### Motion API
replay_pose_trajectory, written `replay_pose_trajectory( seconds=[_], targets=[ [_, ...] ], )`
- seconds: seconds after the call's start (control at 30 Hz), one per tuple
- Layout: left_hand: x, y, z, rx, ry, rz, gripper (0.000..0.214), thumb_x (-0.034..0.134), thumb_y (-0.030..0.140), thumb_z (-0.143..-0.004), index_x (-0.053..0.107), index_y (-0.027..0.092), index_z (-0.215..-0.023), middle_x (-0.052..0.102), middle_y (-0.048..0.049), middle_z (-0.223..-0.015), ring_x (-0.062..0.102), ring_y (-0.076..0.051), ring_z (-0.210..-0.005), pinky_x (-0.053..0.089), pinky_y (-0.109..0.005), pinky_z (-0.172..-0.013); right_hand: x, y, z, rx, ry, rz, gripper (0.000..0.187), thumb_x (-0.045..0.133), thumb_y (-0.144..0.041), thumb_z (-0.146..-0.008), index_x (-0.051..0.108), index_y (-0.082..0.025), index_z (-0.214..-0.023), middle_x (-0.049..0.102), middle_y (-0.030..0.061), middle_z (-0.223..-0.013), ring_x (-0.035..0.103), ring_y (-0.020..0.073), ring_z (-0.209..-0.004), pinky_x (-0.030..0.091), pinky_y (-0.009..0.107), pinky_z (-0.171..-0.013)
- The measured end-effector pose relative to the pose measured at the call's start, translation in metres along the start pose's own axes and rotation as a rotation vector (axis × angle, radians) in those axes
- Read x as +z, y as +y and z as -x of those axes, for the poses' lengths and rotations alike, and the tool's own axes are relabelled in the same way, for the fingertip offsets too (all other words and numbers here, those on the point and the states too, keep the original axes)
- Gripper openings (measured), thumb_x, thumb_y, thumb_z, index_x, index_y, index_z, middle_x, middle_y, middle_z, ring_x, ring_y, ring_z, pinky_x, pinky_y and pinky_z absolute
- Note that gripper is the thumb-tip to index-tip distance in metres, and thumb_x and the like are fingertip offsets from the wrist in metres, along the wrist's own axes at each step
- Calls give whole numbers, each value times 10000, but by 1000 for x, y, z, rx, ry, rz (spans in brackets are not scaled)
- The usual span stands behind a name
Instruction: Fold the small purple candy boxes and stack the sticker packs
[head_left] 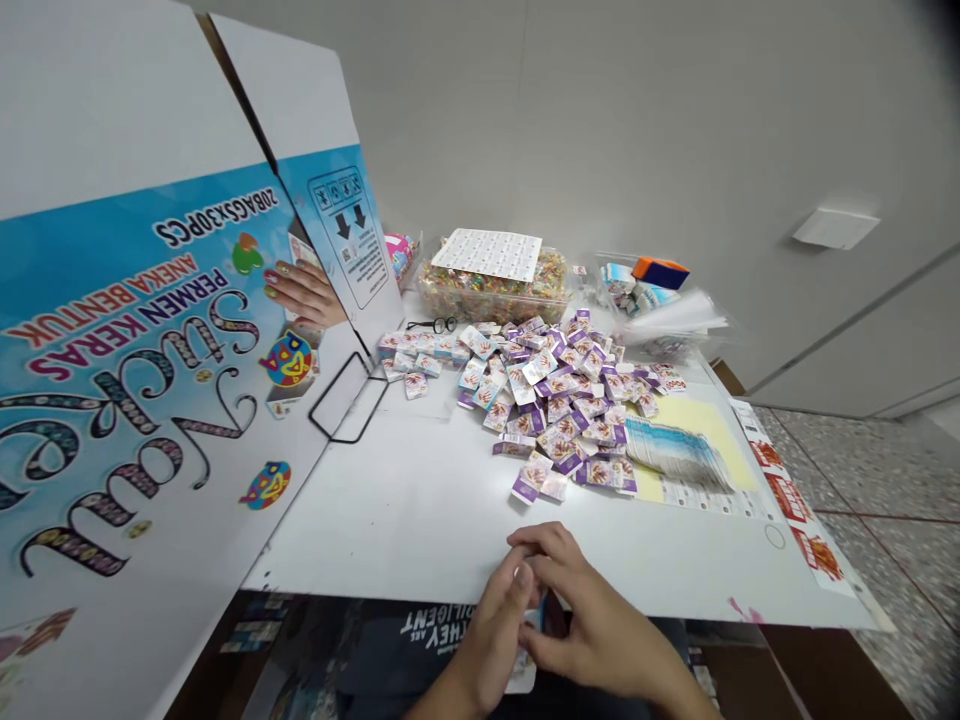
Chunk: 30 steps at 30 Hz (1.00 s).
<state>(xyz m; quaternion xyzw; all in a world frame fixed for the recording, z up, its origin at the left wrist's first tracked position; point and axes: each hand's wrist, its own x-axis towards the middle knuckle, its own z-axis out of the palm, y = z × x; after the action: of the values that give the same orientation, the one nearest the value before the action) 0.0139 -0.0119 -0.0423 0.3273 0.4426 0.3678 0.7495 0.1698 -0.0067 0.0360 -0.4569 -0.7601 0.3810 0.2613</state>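
Note:
My left hand (491,640) and my right hand (592,620) meet at the near edge of the white table (420,500), fingers curled together around a small flat packet (525,660) that shows only in part below them. A big heap of small purple-and-white packets (559,395) lies on the table beyond my hands. Beside that heap, on the right, a fanned stack of flat blue-and-white cards (675,452) rests on a yellow sheet (705,425).
A large blue-and-white carton (142,380) stands at the left; another person's hand (304,292) reaches around its flap. At the back are a clear tub of coloured sweets (491,285) topped by a printed sheet, black glasses (435,325), and bagged items (656,290). Tiled floor lies at the right.

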Motion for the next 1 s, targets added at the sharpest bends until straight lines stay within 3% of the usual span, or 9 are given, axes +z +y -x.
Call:
replay_pose_trajectory(
  seconds=[0.13, 0.27, 0.33, 0.43, 0.63, 0.7, 0.8, 0.9, 1.0],
  targets=[
    [2, 2, 2, 14, 42, -49, 764, 628, 786, -755, 684, 166, -1198, 700, -143, -1196, 651, -303, -1071, 556, -345, -802, -12, -7, 0, -72, -177, 115, 356, 782, -182, -774, 703, -278, -1108, 551, 81, -1395, 465, 317, -1310, 468, 515, -1071],
    [4, 3, -1, -30, 55, -50, 821, 490, 868, -766, 670, 146, -1112, 705, -89, -870, 646, -222, -644, 503, -318, -513, -6, -4, 0, -93, -97, 91, 159, 661, -172, -915, 720, -274, -1021, 585, 70, -1347, 487, 268, -1286, 484, 470, -1066],
    [4, 6, -4, 32, 93, -43, 762, 501, 848, -783, 688, 149, -1020, 694, -79, -846, 641, -218, -701, 517, -316, -589, -1, 1, 0, -86, 12, 77, 112, 621, -164, -935, 685, -243, -983, 583, 85, -1346, 477, 261, -1292, 497, 449, -1054],
    [4, 12, -6, 97, -71, 7, 562, 633, 692, -833, 720, 149, -951, 697, -69, -869, 630, -212, -817, 503, -303, -735, -3, 10, 1, -75, 133, 99, 98, 587, -142, -935, 623, -221, -891, 557, 104, -1392, 464, 272, -1314, 501, 462, -1045],
    [0, 14, -13, 21, -329, 173, 374, 791, 449, -806, 760, 135, -1007, 714, -71, -856, 638, -197, -797, 472, -294, -761, -26, 20, 7, -64, 37, 10, 68, 606, -223, -952, 643, -234, -896, 570, 89, -1390, 563, 252, -1257, 511, 418, -1036],
    [0, 13, -18, 43, -300, 148, 315, 797, 417, -807, 772, 120, -907, 713, -63, -785, 630, -181, -739, 460, -274, -711, -24, 24, 10, -41, 59, -4, 78, 599, -232, -957, 648, -246, -1016, 560, 95, -1399, 567, 241, -1263, 500, 394, -1049],
    [3, 14, -23, 61, -186, 147, 302, 803, 408, -801, 766, 112, -845, 712, -54, -719, 644, -188, -708, 465, -271, -680, -8, 35, 12, 22, 206, -22, 282, 593, -215, -952, 555, -246, -1230, 632, 100, -1227, 622, 211, -1132, 525, 344, -984],
    [6, 15, -22, 31, -123, 289, 315, 802, 425, -801, 747, 129, -891, 735, -62, -793, 682, -214, -797, 502, -296, -744, 17, 45, 10, 15, 369, -60, 194, 586, -204, -947, 563, -228, -1138, 653, 58, -1016, 643, 188, -944, 550, 300, -860],
    [10, 15, -18, -30, -48, 465, 371, 784, 483, -799, 721, 136, -915, 744, -79, -857, 698, -243, -874, 530, -347, -838, 42, 50, 7, -21, 553, -63, 224, 602, -191, -934, 561, -223, -1152, 647, 60, -995, 643, 196, -915, 558, 307, -818]
  ],
)
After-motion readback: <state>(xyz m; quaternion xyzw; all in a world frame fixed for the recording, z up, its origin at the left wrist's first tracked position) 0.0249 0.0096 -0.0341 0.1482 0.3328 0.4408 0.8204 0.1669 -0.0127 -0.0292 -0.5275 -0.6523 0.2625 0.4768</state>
